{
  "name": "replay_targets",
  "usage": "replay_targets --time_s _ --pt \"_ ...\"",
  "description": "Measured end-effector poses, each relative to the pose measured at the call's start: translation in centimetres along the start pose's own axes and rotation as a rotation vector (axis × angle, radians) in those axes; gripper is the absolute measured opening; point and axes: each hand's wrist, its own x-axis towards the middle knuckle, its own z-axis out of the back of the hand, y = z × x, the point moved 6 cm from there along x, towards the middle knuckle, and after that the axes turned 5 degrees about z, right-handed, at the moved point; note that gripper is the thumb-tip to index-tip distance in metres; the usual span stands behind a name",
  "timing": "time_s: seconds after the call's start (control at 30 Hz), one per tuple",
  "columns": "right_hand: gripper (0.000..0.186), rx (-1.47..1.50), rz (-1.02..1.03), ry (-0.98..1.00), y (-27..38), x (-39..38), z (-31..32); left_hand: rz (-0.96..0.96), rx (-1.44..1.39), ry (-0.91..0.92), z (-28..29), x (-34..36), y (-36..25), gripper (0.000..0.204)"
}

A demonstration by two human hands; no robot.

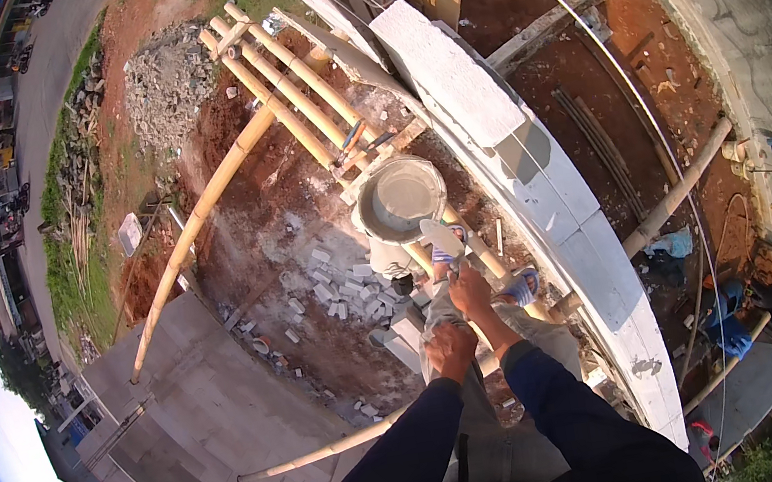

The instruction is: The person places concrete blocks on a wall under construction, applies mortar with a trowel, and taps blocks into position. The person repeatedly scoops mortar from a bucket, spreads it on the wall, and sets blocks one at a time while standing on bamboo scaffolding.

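My right hand (469, 290) is closed round the handle of a trowel (446, 238). The pale, rounded blade points away from me and reaches the near rim of a round bucket (443, 214). Grey mortar (405, 200) lies inside the bucket, its surface smooth. Beside my right hand, lower and to the left, my left hand (452, 349) is curled closed against my trouser leg; whatever its fingers hold, if anything, is hidden. My sandalled feet rest on bamboo poles (486, 254) just beyond the hands.
To the right runs a white block wall (567, 214) with a loose block (457, 81) on top and a string along it. Bamboo poles (289, 91) form the raised scaffold. Far below on the left are broken blocks (343, 287) and a grey block wall (220, 395).
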Motion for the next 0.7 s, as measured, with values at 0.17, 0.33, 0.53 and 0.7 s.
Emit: replay_targets --time_s 0.17,0.33,0.53,0.7 --pt "0.028 -0.218 0.259 -0.120 3.5 13.0 -3.8 0.220 -0.080 0.118 1.4 -0.1 -0.2 0.058" --pt "0.023 -0.336 0.307 -0.186 4.3 22.0 -9.1 0.266 -0.129 0.375 5.8 0.6 -0.7 0.076" --pt "0.052 -0.136 0.241 0.052 1.8 23.2 -11.1 0.264 -0.098 0.448 5.8 1.2 -0.3 0.077" --pt "0.054 -0.217 0.258 0.016 2.2 19.4 -6.6 0.220 -0.112 0.292 5.7 1.6 -0.7 0.062"
